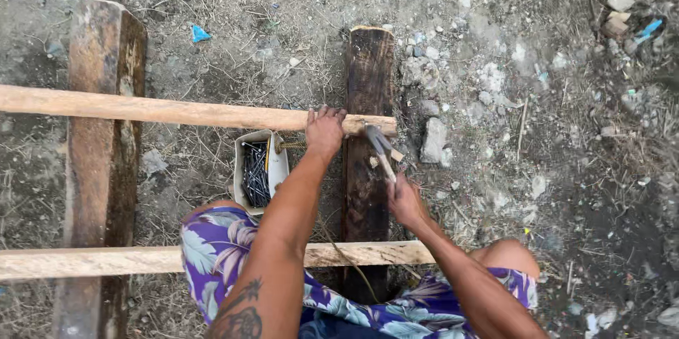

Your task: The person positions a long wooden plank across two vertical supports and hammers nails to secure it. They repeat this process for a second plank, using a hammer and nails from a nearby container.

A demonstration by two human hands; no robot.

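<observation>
Nearest the camera, the person is squatting in purple flowered shorts (219, 247) over a rough frame laid on the ground, with a pale wooden strip (141, 260) running crosswise just in front of the knees and lying on two dark beams. The right hand (404, 201) is closing around the handle of a hammer (382, 149), whose metal head is tilting up and left toward the end of the farther pale strip (163, 110). The left hand (325, 131) is pressing down on that strip, fingers curled over its far edge, right where it is crossing the darker right beam (368, 162). Judging by this, the strip is being nailed to the beam: the hammer looks poised beside the joint, and the next blow seems to call for a steady hold and a square strike close to the holding fingers, which are sitting just beside the hammer head. Whether a nail is already standing in the wood cannot be told, since the hammer head and hand are covering the spot. The strip is looking pale, straight and freshly sawn, its right end stopping just past the beam. Between the two strips, just left of the arm, an open white box of dark nails (258, 169) is sitting on the dirt. Farther left, a second reddish-brown beam (102, 162) is carrying both strips, and beyond lies stony, littered ground (509, 84).
</observation>
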